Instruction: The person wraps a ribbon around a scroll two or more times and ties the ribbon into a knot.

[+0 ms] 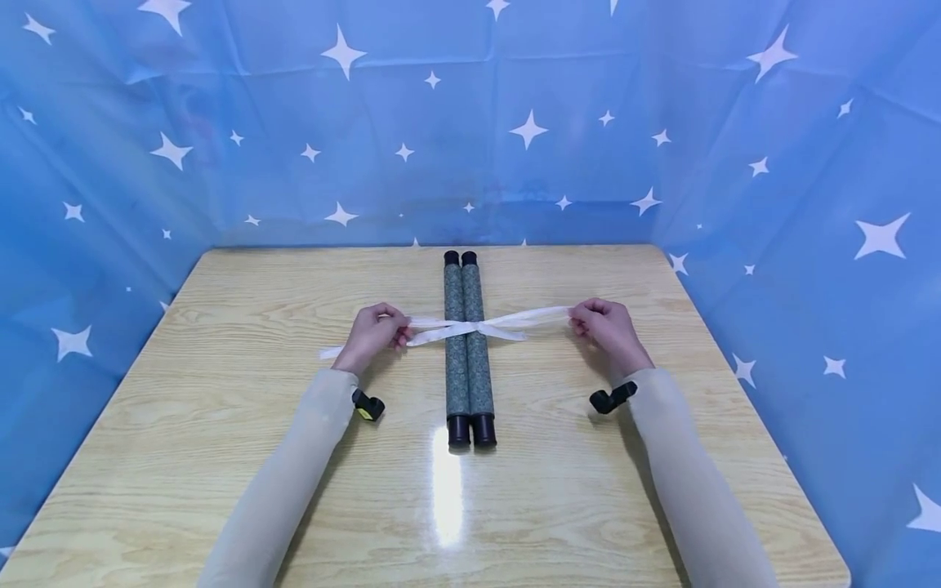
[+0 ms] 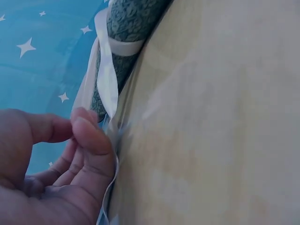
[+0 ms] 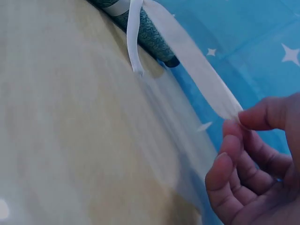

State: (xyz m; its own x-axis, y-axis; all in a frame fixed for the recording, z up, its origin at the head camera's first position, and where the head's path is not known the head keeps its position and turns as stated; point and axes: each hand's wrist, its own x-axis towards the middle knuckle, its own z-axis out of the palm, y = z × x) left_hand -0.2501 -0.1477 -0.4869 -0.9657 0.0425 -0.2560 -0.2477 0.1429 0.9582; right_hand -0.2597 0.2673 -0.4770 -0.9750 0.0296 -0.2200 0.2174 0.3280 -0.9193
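A scroll [image 1: 456, 371], its two rolls covered in grey-green patterned cloth with dark end knobs, lies lengthwise on the table. White ribbon [image 1: 470, 327] wraps its middle and is gathered there like a bow. To the left of the scroll, my left hand [image 1: 372, 333] pinches a stretch of ribbon [image 2: 107, 79] between thumb and fingers. On the opposite side, my right hand [image 1: 606, 327] pinches a wider ribbon stretch [image 3: 197, 65], pulled nearly straight. One loose tail [image 3: 133, 42] hangs on the right of the scroll; another end emerges past my left wrist.
The wood-grain table [image 1: 566, 498] carries the scroll. A blue curtain with white stars [image 1: 434, 163] stands behind the table and along both sides. Small black devices sit on the left wrist [image 1: 367, 404] and right wrist [image 1: 613, 398].
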